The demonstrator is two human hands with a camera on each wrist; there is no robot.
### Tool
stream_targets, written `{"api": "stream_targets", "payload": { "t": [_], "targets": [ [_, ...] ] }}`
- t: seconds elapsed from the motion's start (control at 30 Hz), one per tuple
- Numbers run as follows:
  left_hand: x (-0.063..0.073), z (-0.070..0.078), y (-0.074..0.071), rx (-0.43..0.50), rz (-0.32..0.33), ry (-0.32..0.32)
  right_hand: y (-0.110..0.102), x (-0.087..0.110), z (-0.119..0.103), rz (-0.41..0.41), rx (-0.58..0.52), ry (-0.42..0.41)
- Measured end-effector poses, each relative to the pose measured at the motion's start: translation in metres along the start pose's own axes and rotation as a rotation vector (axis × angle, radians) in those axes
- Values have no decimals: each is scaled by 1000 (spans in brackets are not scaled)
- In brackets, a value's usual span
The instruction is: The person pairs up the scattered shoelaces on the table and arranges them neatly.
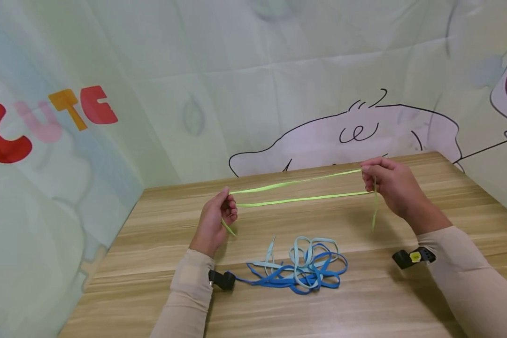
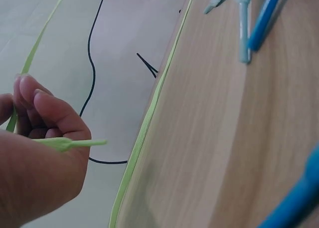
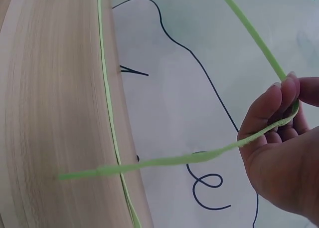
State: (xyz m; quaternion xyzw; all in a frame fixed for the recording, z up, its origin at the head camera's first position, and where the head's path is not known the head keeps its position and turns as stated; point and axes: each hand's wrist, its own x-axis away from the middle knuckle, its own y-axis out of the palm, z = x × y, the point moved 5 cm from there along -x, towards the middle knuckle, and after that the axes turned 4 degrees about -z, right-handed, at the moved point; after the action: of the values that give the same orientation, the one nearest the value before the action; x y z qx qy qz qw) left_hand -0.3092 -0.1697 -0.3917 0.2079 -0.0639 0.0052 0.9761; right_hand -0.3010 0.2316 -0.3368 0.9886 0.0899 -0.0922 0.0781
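Note:
A lime-green shoelace [image 1: 274, 186] stretches between the two hands above the table, in two nearly parallel strands. My left hand [image 1: 211, 223] pinches it between thumb and fingertips, and a short end with its tip [image 2: 89, 143] sticks out by the palm. On the other side, my right hand [image 1: 395, 188] pinches the lace too, and a longer loose end [image 3: 164, 161] trails below that hand. The lower strand [image 3: 107, 96] sags slightly in front of the table's back edge in the right wrist view. Part of the lace is hidden inside the curled fingers.
Nearer the body, a pale blue shoelace [image 1: 296, 256] and a darker blue shoelace [image 1: 272, 284] lie tangled together on the wooden table [image 1: 152, 253]. A printed cloth backdrop [image 1: 173, 117] hangs behind and to the left of the table.

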Motion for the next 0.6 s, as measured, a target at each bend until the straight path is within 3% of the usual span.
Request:
{"api": "stream_targets", "payload": {
  "t": [0.23,0.6],
  "targets": [
    [-1,-1,-3,5,8,-6,-13,-4,4,98,-98,45],
    [-2,0,-7,-7,33,-18,-26,-3,7,131,-136,71]
  ]
}}
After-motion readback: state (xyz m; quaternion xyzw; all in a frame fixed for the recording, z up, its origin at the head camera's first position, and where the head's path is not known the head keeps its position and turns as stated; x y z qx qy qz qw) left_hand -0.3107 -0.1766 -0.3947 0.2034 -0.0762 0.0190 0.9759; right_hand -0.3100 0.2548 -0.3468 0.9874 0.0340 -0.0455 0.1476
